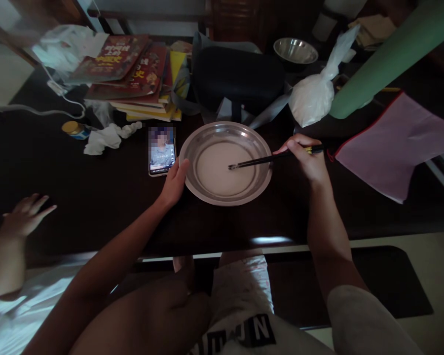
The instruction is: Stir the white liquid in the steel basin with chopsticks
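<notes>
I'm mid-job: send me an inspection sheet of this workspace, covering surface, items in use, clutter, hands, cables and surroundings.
Surface: dark tabletop, bright reflection near the front edge.
Items in use: metal bowl holding whitish contents; black chopsticks, tips at the contents, depth unclear.
Clutter: lit phone beside the bowl; crumpled tissue; yellow-lidded jar; stacked books; knotted white bag.
Hands: left hand grips the bowl's rim; right hand holds the chopsticks.
Cables: white cable at left, away from the bowl.
Surroundings: another person's hand at left, apart from the bowl.
</notes>
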### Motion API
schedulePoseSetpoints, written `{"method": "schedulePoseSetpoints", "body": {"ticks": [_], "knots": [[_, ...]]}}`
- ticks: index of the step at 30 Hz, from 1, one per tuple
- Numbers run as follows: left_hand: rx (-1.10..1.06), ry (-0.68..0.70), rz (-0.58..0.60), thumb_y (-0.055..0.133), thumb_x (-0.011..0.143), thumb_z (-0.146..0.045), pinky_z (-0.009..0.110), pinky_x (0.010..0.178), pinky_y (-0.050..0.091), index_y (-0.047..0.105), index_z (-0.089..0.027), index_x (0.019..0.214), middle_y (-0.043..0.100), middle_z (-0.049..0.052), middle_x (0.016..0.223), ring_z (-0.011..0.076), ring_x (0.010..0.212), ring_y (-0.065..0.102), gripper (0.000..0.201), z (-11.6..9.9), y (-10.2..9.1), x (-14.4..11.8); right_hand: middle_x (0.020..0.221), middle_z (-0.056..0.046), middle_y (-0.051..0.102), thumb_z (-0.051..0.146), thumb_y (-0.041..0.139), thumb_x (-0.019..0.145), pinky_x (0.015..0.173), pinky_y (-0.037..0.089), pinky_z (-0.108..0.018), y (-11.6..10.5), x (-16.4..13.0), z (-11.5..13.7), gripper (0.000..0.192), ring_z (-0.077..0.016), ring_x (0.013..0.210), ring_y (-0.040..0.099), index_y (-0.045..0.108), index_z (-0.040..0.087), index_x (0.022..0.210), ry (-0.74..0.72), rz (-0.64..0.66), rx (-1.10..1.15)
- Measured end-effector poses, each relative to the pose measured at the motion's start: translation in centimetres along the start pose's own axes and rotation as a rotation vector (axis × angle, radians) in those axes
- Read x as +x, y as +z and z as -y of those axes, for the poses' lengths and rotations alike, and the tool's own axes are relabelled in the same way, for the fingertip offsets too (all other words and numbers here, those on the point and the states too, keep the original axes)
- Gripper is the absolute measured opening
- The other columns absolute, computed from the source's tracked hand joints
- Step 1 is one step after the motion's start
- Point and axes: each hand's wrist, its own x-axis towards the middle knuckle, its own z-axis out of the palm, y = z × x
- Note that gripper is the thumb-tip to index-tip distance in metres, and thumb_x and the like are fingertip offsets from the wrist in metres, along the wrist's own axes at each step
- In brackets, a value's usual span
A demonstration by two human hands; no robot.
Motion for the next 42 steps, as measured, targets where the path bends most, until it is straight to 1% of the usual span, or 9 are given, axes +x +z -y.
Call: {"method": "schedulePoseSetpoints", "body": {"ticks": [5, 7, 11, 16, 22, 27, 33, 38, 42], "knots": [[0.023, -0.02, -0.017, 0.051, 0.09, -0.07, 0.045, 0.101, 0.054, 0.066, -0.021, 0.116, 0.072, 0.011, 0.118, 0.031, 0.117, 0.066, 0.058, 0.1, 0.02, 0.0, 0.081, 0.001, 0.079, 0.054, 0.066, 0.089, 0.083, 0.058, -0.036, 0.48, -0.1, 0.27, 0.029, -0.0184, 0.084, 0.075, 0.078, 0.029, 0.08, 0.005, 0.159, 0.029], [0.032, -0.023, -0.02, 0.05, 0.091, -0.07, 0.046, 0.102, 0.054, 0.066, -0.02, 0.115, 0.072, 0.011, 0.118, 0.0314, 0.117, 0.065, 0.057, 0.06, 0.06, -0.03, 0.082, 0.001, 0.079, 0.054, 0.067, 0.088, 0.084, 0.058, -0.036, 0.44, -0.06, 0.34, 0.029, -0.0187, 0.086, 0.075, 0.078, 0.028, 0.081, -0.002, 0.129, 0.021], [0.016, -0.02, -0.016, 0.05, 0.09, -0.069, 0.048, 0.106, 0.051, 0.066, -0.019, 0.116, 0.073, 0.012, 0.117, 0.0319, 0.12, 0.064, 0.059, 0.1, 0.12, -0.02, 0.072, 0.001, 0.076, 0.056, 0.067, 0.087, 0.078, 0.058, -0.037, 0.01, -0.02, 0.32, 0.032, -0.0188, 0.074, 0.073, 0.075, 0.028, 0.073, 0.009, 0.008, 0.027], [0.006, -0.012, -0.007, 0.05, 0.091, -0.068, 0.046, 0.106, 0.051, 0.066, -0.02, 0.118, 0.073, 0.012, 0.118, 0.0311, 0.121, 0.064, 0.057, 0.38, 0.08, 0.05, 0.081, 0.001, 0.079, 0.057, 0.067, 0.087, 0.082, 0.059, -0.038, 0.4, -0.03, 0.28, 0.03, -0.0203, 0.084, 0.074, 0.078, 0.03, 0.08, 0.007, 0.149, 0.021], [-0.022, -0.032, -0.018, 0.054, 0.086, -0.073, 0.048, 0.107, 0.05, 0.066, -0.02, 0.116, 0.073, 0.011, 0.119, 0.0319, 0.119, 0.065, 0.062, 0.18, 0.09, -0.02, 0.075, 0.001, 0.077, 0.054, 0.067, 0.088, 0.08, 0.057, -0.038, -0.04, 0.03, 0.12, 0.03, -0.019, 0.077, 0.073, 0.077, 0.03, 0.074, -0.012, -0.001, -0.008], [-0.02, -0.037, -0.018, 0.053, 0.089, -0.069, 0.048, 0.108, 0.049, 0.066, -0.02, 0.117, 0.072, 0.011, 0.124, 0.031, 0.121, 0.064, 0.058, -0.11, 0.13, -0.12, 0.083, 0.001, 0.08, 0.055, 0.066, 0.089, 0.083, 0.058, -0.037, 0.37, 0.0, 0.28, 0.029, -0.0194, 0.085, 0.075, 0.078, 0.03, 0.081, 0.001, 0.154, 0.013], [0.008, -0.009, -0.003, 0.051, 0.092, -0.066, 0.046, 0.105, 0.052, 0.067, -0.02, 0.115, 0.073, 0.01, 0.116, 0.031, 0.119, 0.065, 0.054, -0.29, 0.1, -0.15, 0.075, 0.001, 0.077, 0.052, 0.066, 0.089, 0.079, 0.058, -0.037, 0.0, -0.05, 0.33, 0.029, -0.0185, 0.076, 0.074, 0.076, 0.029, 0.074, -0.003, 0.015, 0.019], [-0.027, -0.029, -0.009, 0.053, 0.09, -0.068, 0.047, 0.109, 0.049, 0.068, -0.02, 0.115, 0.071, 0.01, 0.124, 0.0312, 0.123, 0.063, 0.056, -0.27, 0.17, -0.12, 0.083, 0.001, 0.08, 0.051, 0.067, 0.089, 0.081, 0.057, -0.035, 0.43, -0.04, 0.26, 0.026, -0.0187, 0.085, 0.076, 0.078, 0.029, 0.081, -0.013, 0.167, 0.04], [-0.015, -0.02, 0.004, 0.051, 0.091, -0.067, 0.048, 0.107, 0.05, 0.065, -0.02, 0.12, 0.071, 0.011, 0.125, 0.031, 0.123, 0.063, 0.057, 0.08, 0.14, -0.06, 0.08, 0.001, 0.079, 0.051, 0.067, 0.089, 0.08, 0.057, -0.034, 0.28, 0.05, 0.19, 0.028, -0.0177, 0.081, 0.074, 0.078, 0.028, 0.078, -0.034, 0.035, 0.005]]}}
